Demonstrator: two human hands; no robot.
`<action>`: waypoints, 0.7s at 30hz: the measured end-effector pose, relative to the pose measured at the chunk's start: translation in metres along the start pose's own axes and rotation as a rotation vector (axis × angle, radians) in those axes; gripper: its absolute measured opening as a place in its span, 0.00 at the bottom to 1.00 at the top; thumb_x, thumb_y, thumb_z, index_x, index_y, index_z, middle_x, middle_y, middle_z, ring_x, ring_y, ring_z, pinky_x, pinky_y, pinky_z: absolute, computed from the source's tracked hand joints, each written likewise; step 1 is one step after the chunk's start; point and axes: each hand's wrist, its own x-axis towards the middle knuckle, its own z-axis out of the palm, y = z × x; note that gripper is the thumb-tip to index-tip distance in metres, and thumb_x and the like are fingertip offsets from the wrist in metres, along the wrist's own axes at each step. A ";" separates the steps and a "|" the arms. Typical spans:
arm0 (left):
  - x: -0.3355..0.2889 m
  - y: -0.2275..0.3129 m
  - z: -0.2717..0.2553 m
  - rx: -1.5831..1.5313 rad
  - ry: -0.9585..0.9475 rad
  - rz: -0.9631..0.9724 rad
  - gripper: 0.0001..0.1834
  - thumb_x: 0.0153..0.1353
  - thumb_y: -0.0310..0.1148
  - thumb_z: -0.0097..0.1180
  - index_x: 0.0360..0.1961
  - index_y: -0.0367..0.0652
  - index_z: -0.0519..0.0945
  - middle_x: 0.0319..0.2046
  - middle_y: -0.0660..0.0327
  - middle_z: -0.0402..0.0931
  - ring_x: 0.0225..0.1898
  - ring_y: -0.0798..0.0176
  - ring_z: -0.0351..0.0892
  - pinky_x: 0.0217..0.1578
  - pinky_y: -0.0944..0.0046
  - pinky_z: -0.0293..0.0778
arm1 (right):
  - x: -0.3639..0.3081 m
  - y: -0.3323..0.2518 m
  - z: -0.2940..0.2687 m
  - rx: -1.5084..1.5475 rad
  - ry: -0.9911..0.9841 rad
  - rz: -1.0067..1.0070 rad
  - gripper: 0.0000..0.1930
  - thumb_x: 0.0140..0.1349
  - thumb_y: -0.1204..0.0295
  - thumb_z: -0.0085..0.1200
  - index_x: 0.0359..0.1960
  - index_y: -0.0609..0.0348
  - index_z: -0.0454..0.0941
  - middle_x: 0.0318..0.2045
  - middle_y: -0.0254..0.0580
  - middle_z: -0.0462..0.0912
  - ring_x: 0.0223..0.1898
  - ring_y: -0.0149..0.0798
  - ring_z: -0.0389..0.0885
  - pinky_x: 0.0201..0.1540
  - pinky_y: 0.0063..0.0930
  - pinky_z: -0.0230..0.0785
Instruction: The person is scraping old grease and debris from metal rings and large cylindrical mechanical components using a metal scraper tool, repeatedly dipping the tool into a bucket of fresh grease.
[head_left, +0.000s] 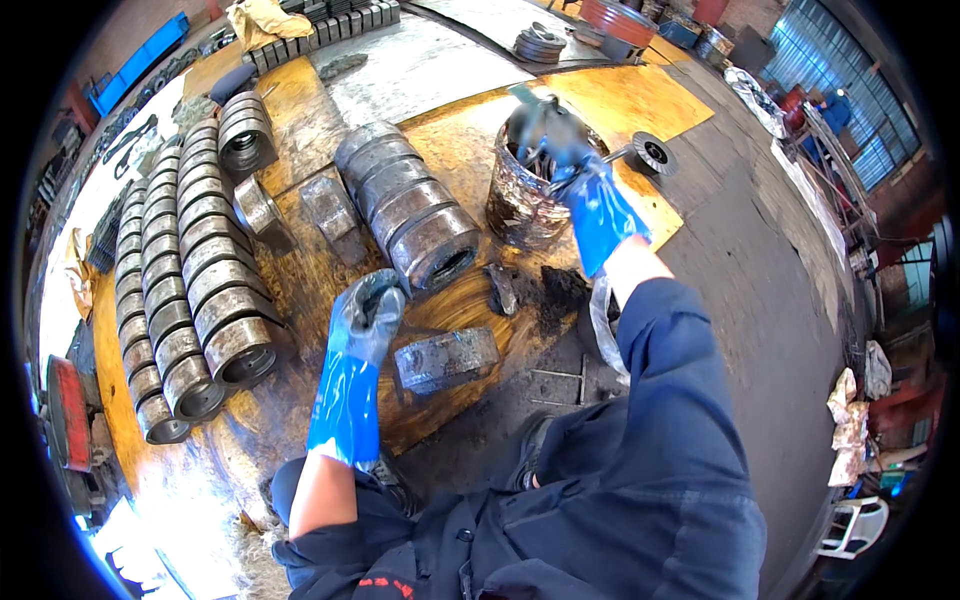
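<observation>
Right hand [560, 148] is held over the grimy bucket [518, 205], fingers too blurry to call, and left of that bucket the left hand [370, 305] is held near some metal rings [408, 200], fingers kinda curled.

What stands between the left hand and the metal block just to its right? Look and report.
Nothing visible: only the stained yellow board shows between the left hand and the metal block. The right hand is away at the mouth of the bucket, outside that gap.
</observation>
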 end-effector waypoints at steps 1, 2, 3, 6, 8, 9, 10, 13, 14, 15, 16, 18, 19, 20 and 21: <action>0.004 -0.021 0.017 -0.039 -0.055 -0.042 0.21 0.59 0.39 0.58 0.49 0.34 0.78 0.42 0.57 0.80 0.40 0.67 0.79 0.44 0.70 0.73 | 0.020 -0.019 -0.012 -0.035 0.049 -0.080 0.10 0.64 0.71 0.46 0.45 0.61 0.72 0.38 0.52 0.81 0.21 0.31 0.77 0.16 0.17 0.63; 0.002 -0.019 0.008 -0.079 -0.038 -0.088 0.22 0.59 0.39 0.59 0.49 0.34 0.78 0.42 0.57 0.80 0.41 0.67 0.79 0.44 0.70 0.73 | 0.031 -0.019 0.002 -0.030 0.049 -0.100 0.10 0.64 0.71 0.46 0.45 0.61 0.72 0.37 0.52 0.81 0.21 0.31 0.77 0.16 0.17 0.63; 0.000 -0.016 0.000 -0.122 -0.021 -0.132 0.22 0.59 0.39 0.59 0.49 0.34 0.77 0.42 0.57 0.80 0.41 0.68 0.79 0.44 0.70 0.73 | 0.042 -0.022 0.016 -0.025 0.046 -0.127 0.10 0.64 0.70 0.46 0.44 0.61 0.73 0.37 0.51 0.81 0.21 0.32 0.77 0.16 0.17 0.63; -0.006 -0.035 -0.006 -0.359 -0.059 -0.284 0.22 0.59 0.38 0.59 0.50 0.34 0.77 0.43 0.58 0.79 0.42 0.69 0.78 0.46 0.70 0.72 | 0.075 -0.033 0.024 -0.053 0.089 -0.214 0.11 0.64 0.70 0.46 0.44 0.61 0.73 0.35 0.50 0.81 0.21 0.32 0.78 0.16 0.17 0.63; -0.006 -0.020 0.003 -0.059 -0.063 -0.239 0.22 0.59 0.38 0.59 0.51 0.34 0.76 0.43 0.58 0.79 0.43 0.69 0.77 0.46 0.70 0.72 | 0.089 -0.044 0.021 -0.087 0.118 -0.269 0.11 0.64 0.69 0.46 0.44 0.61 0.73 0.34 0.49 0.82 0.21 0.33 0.78 0.16 0.17 0.63; -0.003 -0.031 0.012 -0.087 -0.083 -0.211 0.22 0.59 0.37 0.58 0.51 0.34 0.76 0.44 0.58 0.79 0.44 0.69 0.77 0.47 0.70 0.72 | 0.095 -0.055 0.014 -0.111 0.143 -0.308 0.11 0.64 0.69 0.46 0.44 0.61 0.73 0.34 0.49 0.82 0.21 0.33 0.78 0.16 0.17 0.62; -0.004 -0.027 0.009 -0.086 -0.063 -0.228 0.22 0.59 0.36 0.58 0.51 0.35 0.76 0.44 0.58 0.79 0.45 0.69 0.77 0.47 0.70 0.72 | 0.099 -0.049 0.018 -0.120 0.142 -0.307 0.11 0.64 0.69 0.46 0.44 0.61 0.74 0.34 0.48 0.82 0.21 0.33 0.78 0.16 0.17 0.62; -0.007 -0.018 0.005 -0.076 -0.036 -0.257 0.20 0.59 0.33 0.58 0.51 0.35 0.76 0.45 0.58 0.79 0.45 0.69 0.77 0.48 0.69 0.71 | 0.107 -0.037 0.018 -0.142 0.131 -0.294 0.11 0.64 0.68 0.46 0.44 0.61 0.74 0.32 0.47 0.82 0.21 0.34 0.78 0.16 0.17 0.62; -0.005 -0.019 0.006 -0.063 -0.044 -0.252 0.20 0.58 0.32 0.58 0.51 0.35 0.76 0.45 0.58 0.79 0.45 0.69 0.77 0.48 0.69 0.71 | 0.106 -0.038 0.011 -0.118 0.093 -0.275 0.10 0.62 0.70 0.48 0.40 0.61 0.76 0.31 0.50 0.82 0.24 0.41 0.80 0.20 0.23 0.66; -0.005 -0.020 0.007 -0.049 -0.052 -0.248 0.19 0.58 0.31 0.57 0.51 0.35 0.77 0.45 0.58 0.79 0.46 0.68 0.77 0.48 0.69 0.71 | 0.108 -0.041 0.010 -0.181 0.118 -0.272 0.09 0.61 0.70 0.48 0.39 0.61 0.76 0.31 0.50 0.82 0.25 0.42 0.80 0.21 0.25 0.66; -0.004 -0.024 0.008 -0.061 -0.056 -0.242 0.19 0.58 0.31 0.57 0.51 0.35 0.77 0.45 0.58 0.79 0.46 0.68 0.77 0.48 0.69 0.71 | 0.109 -0.045 0.008 -0.238 0.116 -0.267 0.09 0.61 0.70 0.49 0.39 0.61 0.76 0.31 0.51 0.82 0.25 0.43 0.80 0.22 0.26 0.66; -0.003 -0.033 0.010 -0.089 -0.064 -0.231 0.19 0.58 0.31 0.57 0.51 0.35 0.76 0.45 0.58 0.79 0.46 0.68 0.77 0.49 0.69 0.71 | 0.106 -0.055 0.001 -0.395 0.119 -0.265 0.09 0.59 0.70 0.49 0.37 0.61 0.77 0.31 0.52 0.82 0.27 0.45 0.80 0.23 0.28 0.67; -0.003 -0.034 0.011 -0.087 -0.072 -0.242 0.20 0.58 0.32 0.57 0.51 0.35 0.76 0.45 0.58 0.79 0.46 0.68 0.77 0.49 0.68 0.71 | 0.105 -0.058 -0.003 -0.520 0.127 -0.267 0.09 0.59 0.70 0.49 0.37 0.61 0.77 0.31 0.52 0.82 0.27 0.45 0.80 0.24 0.29 0.67; -0.003 -0.034 0.012 -0.085 -0.080 -0.254 0.20 0.58 0.32 0.57 0.51 0.34 0.76 0.44 0.58 0.79 0.46 0.68 0.77 0.49 0.68 0.71 | 0.103 -0.063 -0.006 -0.688 0.141 -0.279 0.09 0.58 0.70 0.49 0.36 0.61 0.77 0.31 0.53 0.82 0.28 0.46 0.80 0.25 0.31 0.67; -0.002 -0.033 0.012 -0.083 -0.090 -0.262 0.20 0.58 0.33 0.58 0.51 0.34 0.76 0.44 0.58 0.79 0.46 0.68 0.77 0.49 0.68 0.72 | 0.099 -0.069 -0.011 -0.920 0.155 -0.322 0.09 0.57 0.71 0.49 0.35 0.61 0.77 0.31 0.53 0.82 0.28 0.47 0.80 0.26 0.32 0.68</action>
